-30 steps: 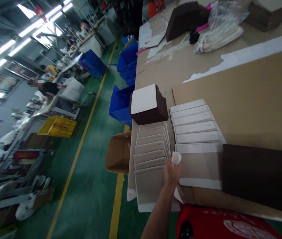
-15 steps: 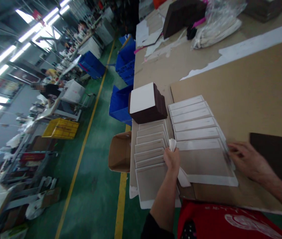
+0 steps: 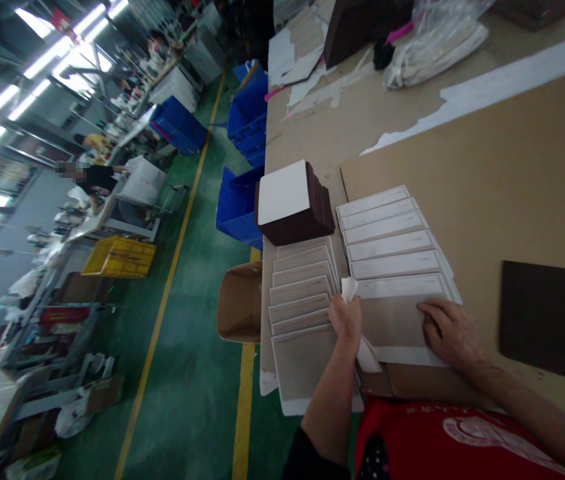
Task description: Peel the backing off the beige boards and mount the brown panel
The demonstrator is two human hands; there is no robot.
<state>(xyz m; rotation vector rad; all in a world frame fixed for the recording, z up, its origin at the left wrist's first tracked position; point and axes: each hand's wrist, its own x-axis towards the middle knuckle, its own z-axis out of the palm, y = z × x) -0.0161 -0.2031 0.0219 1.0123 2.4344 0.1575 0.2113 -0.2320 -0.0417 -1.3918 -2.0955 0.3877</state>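
Note:
My left hand (image 3: 346,320) is closed around a crumpled white paper strip (image 3: 368,355); its upper end pokes out above the fingers. It hangs between two rows of overlapping flat panels. My right hand (image 3: 455,333) lies on the right part of the nearest grey-beige panel (image 3: 397,319) with white borders, fingers slightly bent and thumb apart, covering its lower right corner. Farther back in that row, more panels (image 3: 387,247) overlap like steps. The left row of similar panels (image 3: 302,363) lies beside my left forearm.
A stack of dark brown boards with a white top (image 3: 284,193) stands behind the left row. One dark board (image 3: 550,320) lies at the right. Clear plastic bags (image 3: 437,50) lie at the back. Beside the table's left edge are blue bins (image 3: 237,210) and a cardboard box (image 3: 240,300).
My right hand has moved left, from beside the right row's edge onto the nearest panel. My left hand stays in place with the paper strip. The view has shifted slightly.

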